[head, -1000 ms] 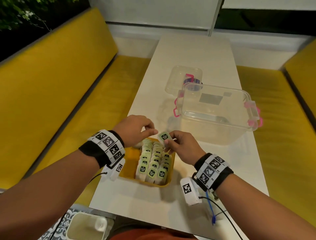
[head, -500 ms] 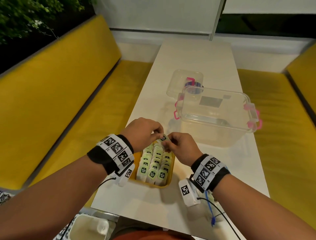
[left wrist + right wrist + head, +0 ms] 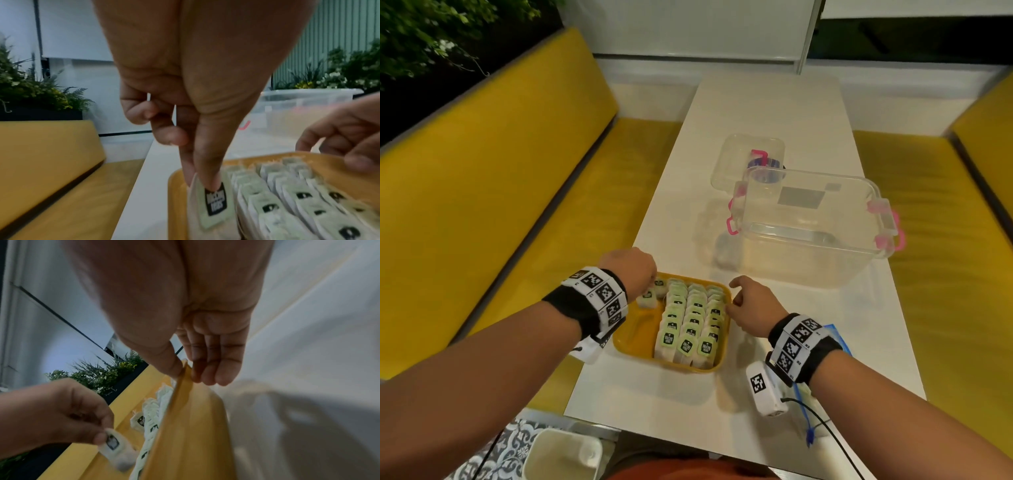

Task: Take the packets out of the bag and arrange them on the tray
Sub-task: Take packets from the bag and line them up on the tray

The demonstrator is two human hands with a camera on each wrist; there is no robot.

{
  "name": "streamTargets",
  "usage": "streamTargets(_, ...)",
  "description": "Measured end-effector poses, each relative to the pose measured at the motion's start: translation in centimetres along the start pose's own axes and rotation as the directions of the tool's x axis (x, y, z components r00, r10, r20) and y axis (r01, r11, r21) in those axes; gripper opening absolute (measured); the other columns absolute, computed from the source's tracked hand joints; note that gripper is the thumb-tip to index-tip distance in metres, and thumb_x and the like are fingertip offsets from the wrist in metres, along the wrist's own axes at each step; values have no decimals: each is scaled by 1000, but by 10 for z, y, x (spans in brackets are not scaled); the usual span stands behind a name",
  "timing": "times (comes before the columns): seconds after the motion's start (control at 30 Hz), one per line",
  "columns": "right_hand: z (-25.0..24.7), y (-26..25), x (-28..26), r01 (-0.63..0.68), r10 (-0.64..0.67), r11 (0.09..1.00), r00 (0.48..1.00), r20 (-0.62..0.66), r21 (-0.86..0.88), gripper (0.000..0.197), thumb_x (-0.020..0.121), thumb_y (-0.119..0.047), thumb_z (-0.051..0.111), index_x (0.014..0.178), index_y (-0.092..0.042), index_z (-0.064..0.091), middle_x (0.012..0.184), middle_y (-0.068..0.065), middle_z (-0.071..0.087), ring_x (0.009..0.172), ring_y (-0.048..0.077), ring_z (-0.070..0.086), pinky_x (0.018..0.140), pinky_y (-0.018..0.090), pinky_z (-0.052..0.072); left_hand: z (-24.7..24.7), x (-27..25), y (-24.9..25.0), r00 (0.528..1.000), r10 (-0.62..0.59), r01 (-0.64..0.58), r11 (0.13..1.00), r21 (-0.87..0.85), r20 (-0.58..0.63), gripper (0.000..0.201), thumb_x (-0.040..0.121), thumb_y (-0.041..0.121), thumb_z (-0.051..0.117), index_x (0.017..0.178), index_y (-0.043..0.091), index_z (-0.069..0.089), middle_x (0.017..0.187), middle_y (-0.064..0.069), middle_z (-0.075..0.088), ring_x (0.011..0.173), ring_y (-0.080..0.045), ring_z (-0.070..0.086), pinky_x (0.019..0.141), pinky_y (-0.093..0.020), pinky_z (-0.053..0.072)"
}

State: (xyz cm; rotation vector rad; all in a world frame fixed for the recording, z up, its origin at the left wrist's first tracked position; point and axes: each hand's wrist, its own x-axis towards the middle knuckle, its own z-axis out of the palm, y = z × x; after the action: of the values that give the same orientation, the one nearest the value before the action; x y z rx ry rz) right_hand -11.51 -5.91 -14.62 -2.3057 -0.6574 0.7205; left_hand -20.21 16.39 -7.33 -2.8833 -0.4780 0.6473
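Note:
A yellow tray (image 3: 640, 329) lies on the white table close to me, with three rows of green-labelled tea packets (image 3: 693, 322) standing along its right side. My left hand (image 3: 650, 287) pinches one packet (image 3: 216, 204) between thumb and forefinger and holds it low in the tray's far left corner, beside another packet. My right hand (image 3: 734, 303) pinches the tray's right rim (image 3: 195, 426), thumb inside and fingers outside. A clear bag with a blue edge (image 3: 837, 337) lies under my right forearm, mostly hidden.
A large clear box with pink clips (image 3: 815, 222) stands on the table past the tray, with its lid (image 3: 746, 161) behind it. Yellow benches (image 3: 482, 192) line both sides of the table. A white container (image 3: 561, 455) sits below the near edge.
Both hands held one packet together above the tray's far end. The left hand has since carried it down to the far left corner, and the right hand has moved to the right rim.

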Motion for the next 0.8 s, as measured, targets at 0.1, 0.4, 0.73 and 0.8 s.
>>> streamTargets(0.1, 0, -1, 3, 16, -16, 1000, 1000, -3, -12, 34, 90, -22, 60, 122, -12, 56, 84, 3, 67, 79, 24, 67, 73, 37, 57, 11, 13, 7, 999, -4, 1, 998, 68, 54, 22, 87, 11, 52, 87, 22, 72, 89, 1, 69, 80, -19, 64, 73, -31, 56)
streamTargets(0.4, -4, 0, 6, 43, -42, 998, 999, 15, -53, 30, 90, -20, 60, 119, -13, 60, 87, 3, 68, 74, 19, 63, 72, 32, 54, 25, 30, 14, 999, -47, 48, 993, 104, -19, 22, 88, 14, 53, 86, 23, 73, 85, 2, 70, 76, -18, 65, 61, -26, 47)
streamTargets(0.73, -32, 4, -14, 63, -60, 998, 994, -93, 30, 28, 95, -21, 55, 122, -17, 58, 91, -1, 69, 72, 12, 59, 74, 33, 52, -9, 8, 21, 986, -40, 29, 997, -67, -164, 27, 90, 48, 57, 89, 23, 68, 88, 2, 67, 81, -19, 62, 68, -31, 53)
streamTargets(0.8, -48, 12, -26, 93, -78, 993, 980, -181, 73, 23, 93, -11, 52, 112, -19, 63, 84, -6, 69, 68, 8, 59, 70, 28, 48, -26, -4, 43, 968, 23, -60, 988, -145, -250, 32, 92, 53, 51, 90, 26, 67, 87, 4, 68, 84, -19, 62, 67, -30, 48)
